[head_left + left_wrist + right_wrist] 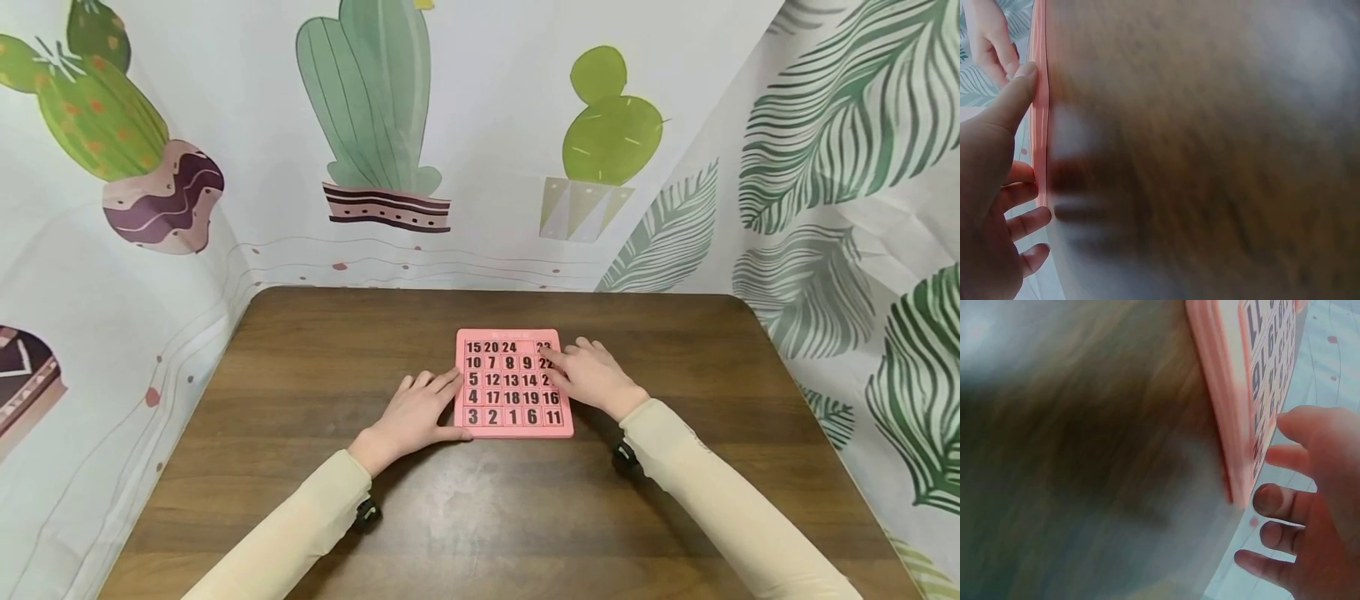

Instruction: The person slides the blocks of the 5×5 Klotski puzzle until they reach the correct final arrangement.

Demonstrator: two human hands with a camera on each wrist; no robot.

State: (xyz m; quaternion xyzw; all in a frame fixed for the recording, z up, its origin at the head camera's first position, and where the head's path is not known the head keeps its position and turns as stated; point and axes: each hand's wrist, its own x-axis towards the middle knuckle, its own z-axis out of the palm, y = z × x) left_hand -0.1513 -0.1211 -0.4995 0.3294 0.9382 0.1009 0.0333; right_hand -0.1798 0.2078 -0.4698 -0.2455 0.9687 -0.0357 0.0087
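Note:
A pink sliding number puzzle (512, 382) with black-numbered tiles lies flat on the wooden table. One gap shows in its top row, between the 24 and the 23. My left hand (418, 410) holds the puzzle at its near left corner, thumb along the near edge and fingers at the left side. From the right, my right hand (596, 375) reaches over the right column, its index fingertip at the 23 tile and its thumb near the 21. Those fingers partly hide the tiles there. In the right wrist view, the other fingers hang past the puzzle's side.
The brown wooden table (315, 358) extends around the puzzle on all sides. Behind it hangs a white cloth (487, 125) printed with cacti and leaves. A black strap device (367, 513) is on the left wrist, and another (624, 455) on the right.

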